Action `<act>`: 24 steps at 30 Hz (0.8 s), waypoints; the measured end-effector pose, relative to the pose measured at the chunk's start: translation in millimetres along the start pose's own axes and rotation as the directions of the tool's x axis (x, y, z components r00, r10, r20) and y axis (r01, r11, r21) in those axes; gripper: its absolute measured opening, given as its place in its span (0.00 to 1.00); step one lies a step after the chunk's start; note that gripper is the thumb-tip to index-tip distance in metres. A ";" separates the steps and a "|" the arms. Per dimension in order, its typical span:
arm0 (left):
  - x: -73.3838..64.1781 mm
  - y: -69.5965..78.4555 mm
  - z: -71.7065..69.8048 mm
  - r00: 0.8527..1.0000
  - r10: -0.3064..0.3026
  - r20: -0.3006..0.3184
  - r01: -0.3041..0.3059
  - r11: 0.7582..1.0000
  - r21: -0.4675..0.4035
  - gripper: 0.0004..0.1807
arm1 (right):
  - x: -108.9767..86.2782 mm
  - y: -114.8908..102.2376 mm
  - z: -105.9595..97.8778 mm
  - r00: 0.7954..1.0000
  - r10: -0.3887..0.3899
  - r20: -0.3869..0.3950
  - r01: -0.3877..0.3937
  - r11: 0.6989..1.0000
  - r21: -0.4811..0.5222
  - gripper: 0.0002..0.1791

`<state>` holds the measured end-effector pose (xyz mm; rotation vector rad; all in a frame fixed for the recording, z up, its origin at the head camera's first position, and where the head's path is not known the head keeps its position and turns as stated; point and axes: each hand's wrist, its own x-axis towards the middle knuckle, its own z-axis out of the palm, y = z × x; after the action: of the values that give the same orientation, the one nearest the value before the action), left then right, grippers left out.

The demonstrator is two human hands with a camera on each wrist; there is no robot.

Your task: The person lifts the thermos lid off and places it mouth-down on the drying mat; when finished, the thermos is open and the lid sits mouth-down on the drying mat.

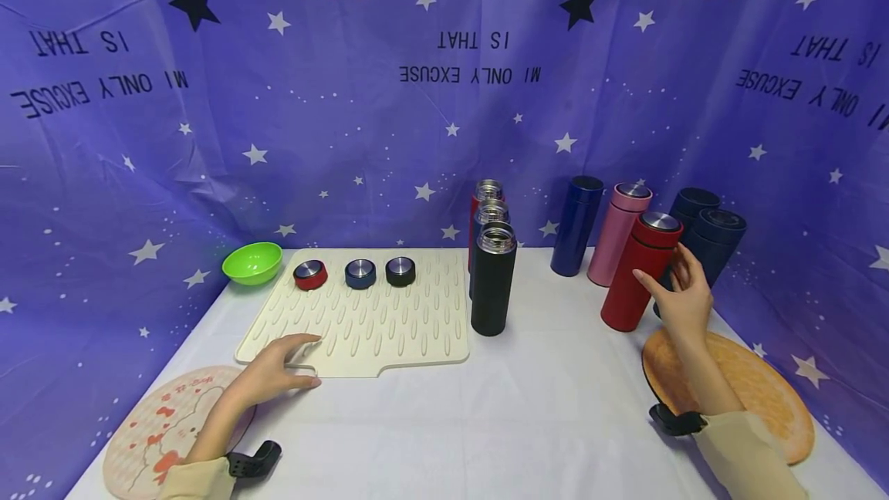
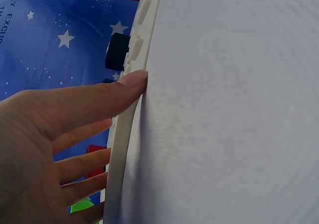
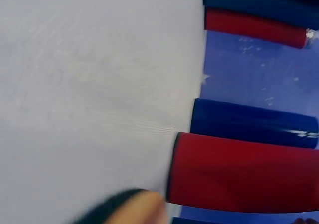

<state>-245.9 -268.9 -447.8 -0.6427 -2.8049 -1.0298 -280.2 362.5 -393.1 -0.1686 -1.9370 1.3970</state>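
My right hand (image 1: 684, 295) holds a red thermos (image 1: 637, 276) by its upper right side, thumb across its front. The thermos stands upright with a steel-topped lid; its lower part shows in the right wrist view. My left hand (image 1: 274, 369) is at the front left edge of a cream ridged drying mat (image 1: 347, 353), fingers spread and gripping nothing. In the left wrist view its thumb (image 2: 132, 82) lies at the mat's edge. On the mat rest a red lid (image 1: 309, 275), a blue lid (image 1: 359, 274) and a black lid (image 1: 400, 271).
Lidless black (image 1: 493, 284), blue (image 1: 491, 211) and red (image 1: 488, 190) thermoses stand in a row beside the mat. Blue (image 1: 576, 226), pink (image 1: 620, 234) and dark navy (image 1: 715, 241) thermoses stand at right. A green bowl (image 1: 252, 263) and two round placemats (image 1: 764, 392) lie near the sides.
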 end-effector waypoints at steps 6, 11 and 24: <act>0.2 -1.9 1.3 1.000 0.000 -0.003 0.000 1.000 0.016 0.39 | 3.8 18.1 10.2 0.992 0.122 0.030 -0.120 0.992 -0.049 0.45; 0.1 -3.2 1.8 1.000 0.006 -0.015 -0.006 1.000 0.023 0.38 | 2.7 21.4 15.0 0.997 0.081 -0.006 -0.082 0.996 -0.034 0.43; -1.6 -1.2 1.1 1.000 -0.001 -0.015 0.002 0.999 0.041 0.38 | -4.3 0.2 16.9 0.994 0.109 0.000 -0.109 0.994 -0.018 0.43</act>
<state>-244.9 -269.5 -449.7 -0.6257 -2.8061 -0.9708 -287.6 347.4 -397.8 -0.2857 -1.9669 1.4501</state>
